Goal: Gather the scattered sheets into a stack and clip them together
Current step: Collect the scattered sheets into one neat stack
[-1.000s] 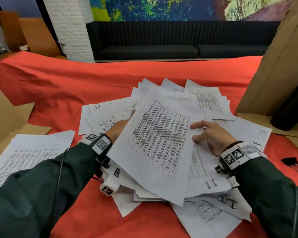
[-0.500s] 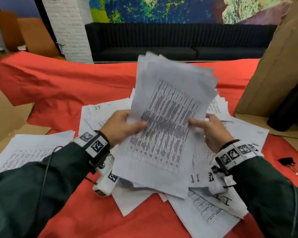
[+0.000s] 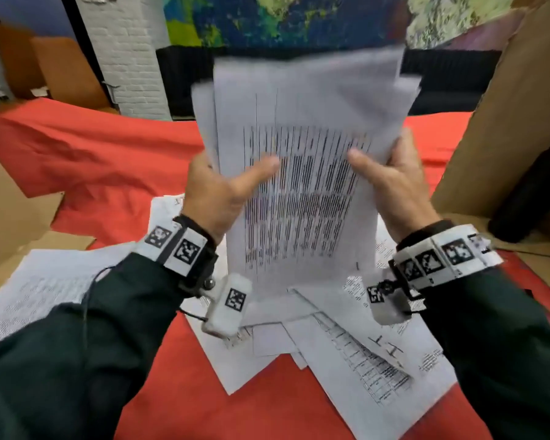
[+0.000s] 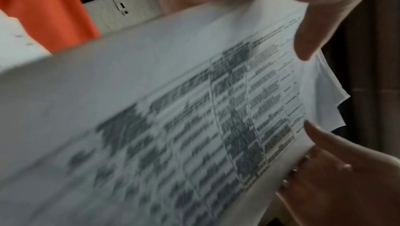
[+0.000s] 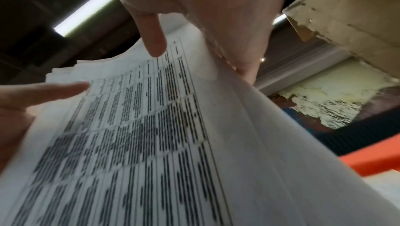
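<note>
A thick bundle of printed sheets [image 3: 302,128] stands upright in the air over the red table, its top edges uneven. My left hand [image 3: 216,188] grips its left edge, thumb across the printed front. My right hand [image 3: 391,182] grips the right edge the same way. The left wrist view shows the bundle [image 4: 151,110] close up, with both thumbs on the page. In the right wrist view the bundle [image 5: 151,144] fans slightly at its far corner. More loose sheets [image 3: 356,350] lie scattered on the cloth under my wrists. No clip is visible.
A second heap of sheets [image 3: 35,290] lies at the left on brown cardboard [image 3: 10,211]. A tall cardboard panel [image 3: 515,106] stands at the right with a dark cylinder [image 3: 531,192] leaning by it. The red cloth [image 3: 86,154] stretches back to a black sofa.
Both hands have lifted the gathered bundle off the pile and turned it from flat to upright, higher than half a second ago. The right hand moved from resting on top to gripping the edge.
</note>
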Demonstrator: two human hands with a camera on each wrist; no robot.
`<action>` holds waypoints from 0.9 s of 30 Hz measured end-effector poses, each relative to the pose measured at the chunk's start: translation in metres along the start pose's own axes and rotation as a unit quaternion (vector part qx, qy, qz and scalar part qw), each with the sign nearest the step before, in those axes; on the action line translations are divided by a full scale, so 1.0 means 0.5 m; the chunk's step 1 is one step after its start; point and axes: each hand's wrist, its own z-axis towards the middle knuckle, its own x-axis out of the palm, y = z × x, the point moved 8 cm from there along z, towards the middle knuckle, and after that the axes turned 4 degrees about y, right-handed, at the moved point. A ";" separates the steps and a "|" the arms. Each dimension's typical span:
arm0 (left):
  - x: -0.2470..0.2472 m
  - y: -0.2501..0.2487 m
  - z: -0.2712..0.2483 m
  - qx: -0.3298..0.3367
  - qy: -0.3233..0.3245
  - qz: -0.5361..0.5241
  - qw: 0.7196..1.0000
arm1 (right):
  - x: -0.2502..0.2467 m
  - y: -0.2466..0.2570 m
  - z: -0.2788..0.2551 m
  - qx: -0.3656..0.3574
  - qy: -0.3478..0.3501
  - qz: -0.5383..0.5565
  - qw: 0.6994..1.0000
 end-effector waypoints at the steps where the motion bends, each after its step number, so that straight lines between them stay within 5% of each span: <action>1: -0.001 0.031 -0.008 -0.028 0.009 0.017 0.999 | -0.002 -0.028 -0.016 0.019 -0.001 -0.007 1.000; 6: 0.004 0.065 -0.032 -0.025 -0.005 0.103 0.994 | -0.019 -0.074 -0.049 0.023 -0.036 -0.052 0.998; 11: 0.007 0.011 -0.010 0.050 0.017 -0.033 0.998 | -0.025 -0.039 -0.052 -0.018 -0.041 0.020 0.999; 15: 0.013 0.077 -0.042 -0.023 0.071 0.027 0.997 | -0.019 -0.101 -0.092 0.042 -0.028 0.003 0.999; 20: 0.023 0.032 -0.043 0.012 0.004 0.086 0.996 | -0.005 -0.031 -0.082 -0.039 -0.052 -0.033 0.997; 24: 0.016 -0.010 -0.012 0.066 0.017 0.034 0.997 | -0.008 0.017 -0.066 -0.079 -0.056 -0.017 0.995; 27: 0.024 0.007 -0.003 0.039 0.036 0.028 0.998 | 0.001 0.008 -0.061 -0.068 -0.048 -0.024 0.996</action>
